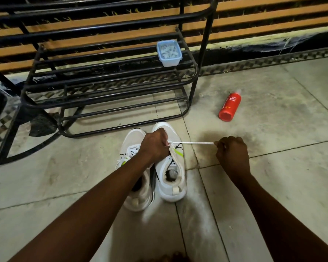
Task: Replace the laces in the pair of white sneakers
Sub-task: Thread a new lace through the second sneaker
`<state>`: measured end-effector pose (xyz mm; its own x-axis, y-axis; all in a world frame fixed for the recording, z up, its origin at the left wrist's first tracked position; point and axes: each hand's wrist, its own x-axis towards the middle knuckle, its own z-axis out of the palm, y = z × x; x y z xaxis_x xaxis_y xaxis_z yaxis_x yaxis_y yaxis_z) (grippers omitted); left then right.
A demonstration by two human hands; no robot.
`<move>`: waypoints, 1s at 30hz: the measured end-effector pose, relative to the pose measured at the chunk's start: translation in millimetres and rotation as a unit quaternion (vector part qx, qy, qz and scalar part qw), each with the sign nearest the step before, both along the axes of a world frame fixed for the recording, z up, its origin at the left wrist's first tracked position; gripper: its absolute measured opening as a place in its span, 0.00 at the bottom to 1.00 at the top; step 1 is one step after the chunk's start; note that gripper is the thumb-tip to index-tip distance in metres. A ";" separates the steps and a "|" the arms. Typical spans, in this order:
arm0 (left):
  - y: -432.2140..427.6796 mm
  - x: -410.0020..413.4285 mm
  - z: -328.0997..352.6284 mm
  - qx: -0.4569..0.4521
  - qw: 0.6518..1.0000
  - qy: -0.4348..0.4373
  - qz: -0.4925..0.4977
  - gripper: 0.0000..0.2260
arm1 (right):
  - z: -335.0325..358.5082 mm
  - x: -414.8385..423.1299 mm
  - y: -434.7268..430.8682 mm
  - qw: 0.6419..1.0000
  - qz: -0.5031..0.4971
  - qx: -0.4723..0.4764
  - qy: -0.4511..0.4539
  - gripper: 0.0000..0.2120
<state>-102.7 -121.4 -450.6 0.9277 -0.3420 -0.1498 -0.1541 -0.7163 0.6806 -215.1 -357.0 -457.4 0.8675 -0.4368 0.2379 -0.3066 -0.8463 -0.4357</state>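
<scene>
Two white sneakers are standing side by side on the tiled floor, toes pointing toward a black metal shoe rack. The left hand is reaching over the right-side sneaker, its grip curling tightly around the upper at the eyelets. The right hand is hovering above the floor well to the right of the shoe, its grip pinching the end of a white lace, which is stretching taut between the two hands. The left-side sneaker is sitting laced, touching its partner, partly under the left forearm. A red bottle is lying on the floor beside the rack, and a blue-rimmed plastic container is sitting on a rack shelf
</scene>
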 end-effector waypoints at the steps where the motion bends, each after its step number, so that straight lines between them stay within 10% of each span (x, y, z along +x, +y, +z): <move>1: 0.2 0.8 0.3 -0.004 1.000 0.007 -0.001 0.11 | 0.1 -0.9 2.2 1.000 -0.009 0.002 -0.001 0.09; 17: 17.5 -1.9 59.8 -0.111 0.988 0.104 0.022 0.12 | 3.1 2.1 23.9 0.995 0.033 0.098 0.011 0.07; 26: 51.7 -22.7 93.6 -0.202 0.965 0.164 0.015 0.09 | 63.5 44.7 106.0 0.913 0.350 0.211 -0.005 0.14; 30: 67.5 -30.9 97.6 -0.185 0.972 0.142 0.039 0.07 | 54.5 51.7 120.4 0.931 0.322 0.168 0.037 0.04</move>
